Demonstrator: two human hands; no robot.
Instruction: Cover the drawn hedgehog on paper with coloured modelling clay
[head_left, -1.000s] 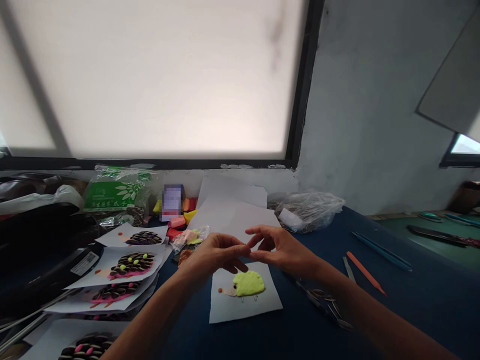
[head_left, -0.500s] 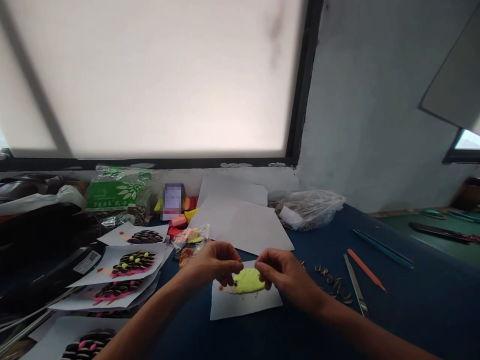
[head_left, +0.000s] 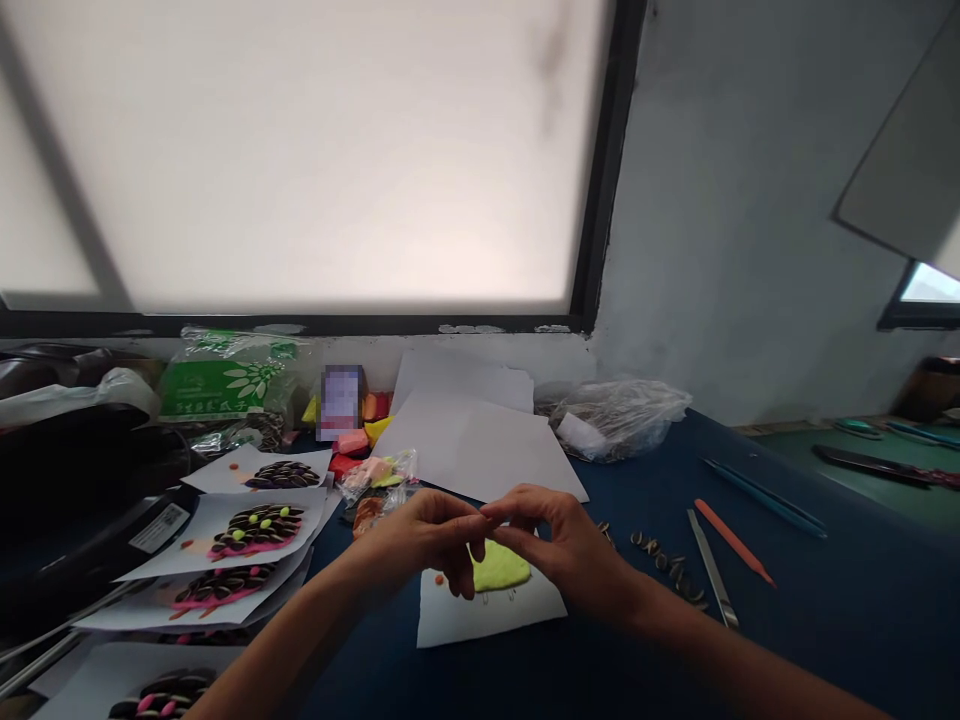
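Observation:
Above a small white paper [head_left: 480, 625], my left hand [head_left: 424, 535] and my right hand [head_left: 566, 550] meet at the fingertips. Both have thumb and forefinger pinched together; anything between them is too small or hidden to make out. On the paper is a yellow-green clay hedgehog body [head_left: 501, 568], with a small orange-brown dot [head_left: 439, 580] near its left end and thin drawn legs below. My left fingers cover much of its head. To the right of my right hand, striped seeds [head_left: 664, 562] lie scattered on the dark blue table.
Finished seed hedgehogs on paper [head_left: 259, 525] are stacked at left. Behind are a green seed bag [head_left: 225, 385], coloured clay packs [head_left: 352, 442], white sheets [head_left: 484, 440] and a clear plastic bag [head_left: 622, 415]. At right lie a metal tool [head_left: 712, 568], an orange tool [head_left: 735, 540] and blue tweezers [head_left: 765, 497].
My hands have come together from a gap apart, fingertips now touching above the paper. My left hand now covers more of the hedgehog's head. The view has shifted slightly.

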